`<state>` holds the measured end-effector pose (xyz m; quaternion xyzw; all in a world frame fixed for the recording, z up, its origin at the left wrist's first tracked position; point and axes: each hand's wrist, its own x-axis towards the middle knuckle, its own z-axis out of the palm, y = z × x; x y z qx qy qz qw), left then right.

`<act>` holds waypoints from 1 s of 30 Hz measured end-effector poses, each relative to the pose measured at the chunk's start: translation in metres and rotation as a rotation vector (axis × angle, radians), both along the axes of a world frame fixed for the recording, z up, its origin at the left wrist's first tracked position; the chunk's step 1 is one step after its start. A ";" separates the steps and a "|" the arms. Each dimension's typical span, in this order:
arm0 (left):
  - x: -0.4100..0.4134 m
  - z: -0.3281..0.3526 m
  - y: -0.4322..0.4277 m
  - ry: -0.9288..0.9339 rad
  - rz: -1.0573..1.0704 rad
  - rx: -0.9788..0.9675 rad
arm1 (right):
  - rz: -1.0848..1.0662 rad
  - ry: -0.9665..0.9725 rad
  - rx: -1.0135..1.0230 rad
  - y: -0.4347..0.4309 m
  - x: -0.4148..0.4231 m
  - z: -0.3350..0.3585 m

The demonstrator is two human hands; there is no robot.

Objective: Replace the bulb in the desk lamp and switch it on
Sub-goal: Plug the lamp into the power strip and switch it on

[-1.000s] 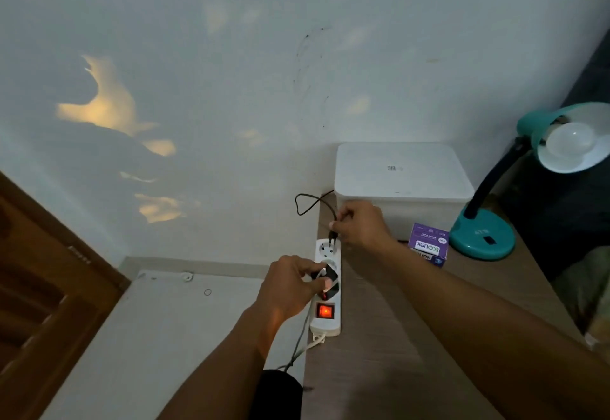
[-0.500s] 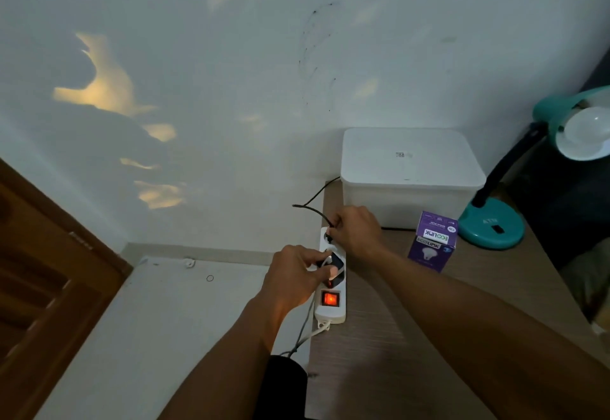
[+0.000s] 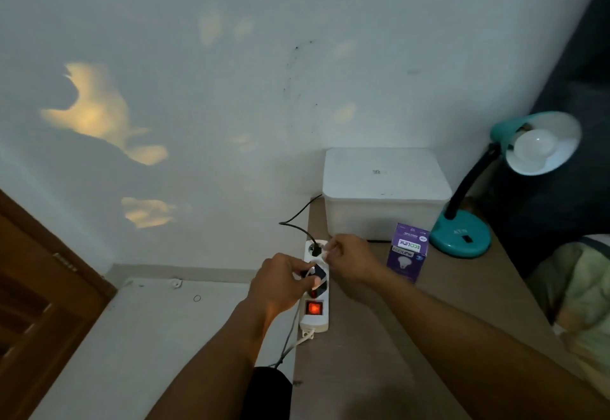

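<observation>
Now seated in the power strip (image 3: 315,287), the plug (image 3: 315,249) is lying clear of the right hand (image 3: 351,259), fingers loosely curled. Left hand (image 3: 280,282) is pinching the strip. Purple bulb box (image 3: 408,252) and white container (image 3: 384,193) are crowding the unlit teal lamp (image 3: 515,175).

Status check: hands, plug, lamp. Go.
Left hand steadying power strip, red switch lit. Right hand beside black plug, seated in far socket. Lamp bulb in, unlit. Nothing in the way.

Glossy white plastic power strip (image 3: 315,291); matt wood-grain desk (image 3: 379,370); glossy teal lamp (image 3: 462,233); printed cardboard bulb box (image 3: 408,253).
</observation>
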<state>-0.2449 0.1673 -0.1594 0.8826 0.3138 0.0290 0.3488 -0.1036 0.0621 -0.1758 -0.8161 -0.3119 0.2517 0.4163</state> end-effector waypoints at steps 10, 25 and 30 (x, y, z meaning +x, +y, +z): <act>0.035 0.045 -0.047 0.063 -0.070 0.363 | -0.093 0.035 -0.379 -0.202 0.039 -0.001; 0.122 0.011 -0.107 -0.234 0.060 -0.237 | -0.354 0.139 0.068 -0.139 0.083 0.022; 0.134 0.002 -0.092 -0.274 0.104 -0.305 | -0.343 0.154 0.133 -0.116 0.086 0.014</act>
